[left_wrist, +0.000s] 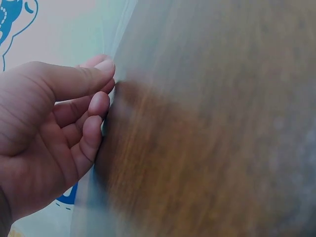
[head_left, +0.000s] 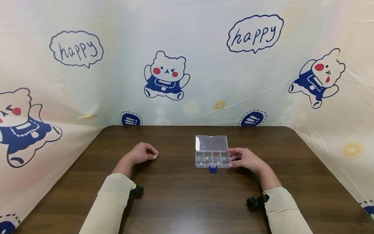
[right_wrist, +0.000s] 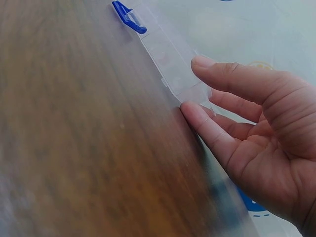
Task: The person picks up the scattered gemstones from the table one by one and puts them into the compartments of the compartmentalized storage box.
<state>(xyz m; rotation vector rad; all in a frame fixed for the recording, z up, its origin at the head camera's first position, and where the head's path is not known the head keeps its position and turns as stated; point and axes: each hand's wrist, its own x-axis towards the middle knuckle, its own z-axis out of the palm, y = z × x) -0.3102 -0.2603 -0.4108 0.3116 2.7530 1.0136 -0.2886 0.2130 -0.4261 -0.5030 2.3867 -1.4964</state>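
Note:
A clear plastic compartment box [head_left: 200,164] lies on the brown table with its lid [head_left: 211,143] raised at the back. Small pale and orange pieces sit in several compartments, and a blue latch [head_left: 213,169] hangs at the front. My right hand [head_left: 246,159] holds the box by its right end, thumb near the front corner and fingers toward the back. To the left, apart from the box, my left hand [head_left: 141,152] is low over the table, thumb and index finger pinched together. A tiny pale object [head_left: 156,155] shows at those fingertips, mostly hidden by them.
The wood-grain table [head_left: 175,195] has a patterned cloth [head_left: 204,71] hanging behind it and along both sides. A black wrist camera [head_left: 137,191] is strapped at the left sleeve, another black camera [head_left: 255,203] at the right.

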